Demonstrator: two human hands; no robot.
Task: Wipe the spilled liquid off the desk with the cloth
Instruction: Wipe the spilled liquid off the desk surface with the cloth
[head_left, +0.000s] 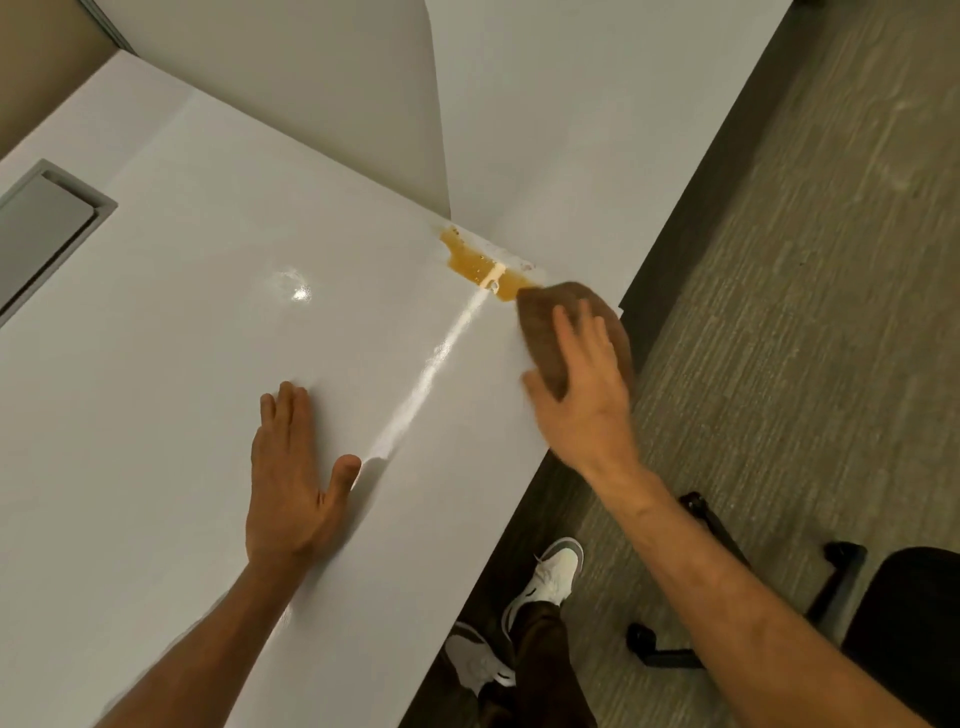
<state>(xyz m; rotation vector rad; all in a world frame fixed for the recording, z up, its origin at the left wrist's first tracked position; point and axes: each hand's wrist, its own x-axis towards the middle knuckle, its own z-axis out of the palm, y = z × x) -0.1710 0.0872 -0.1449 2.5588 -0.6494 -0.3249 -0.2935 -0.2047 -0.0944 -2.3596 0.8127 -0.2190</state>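
Note:
An amber-brown spill lies along the seam at the far right of the white desk. A brown cloth, bunched into a pad, sits just below the spill's near end at the desk's right edge. My right hand holds the cloth from above, fingers spread over it and thumb tucked under its near side. My left hand rests flat on the desk, fingers straight, well to the left of the spill.
A grey recessed cable flap is set in the desk at the far left. White partition panels rise behind the desk. To the right lie carpet, a black office chair base, and my white shoes.

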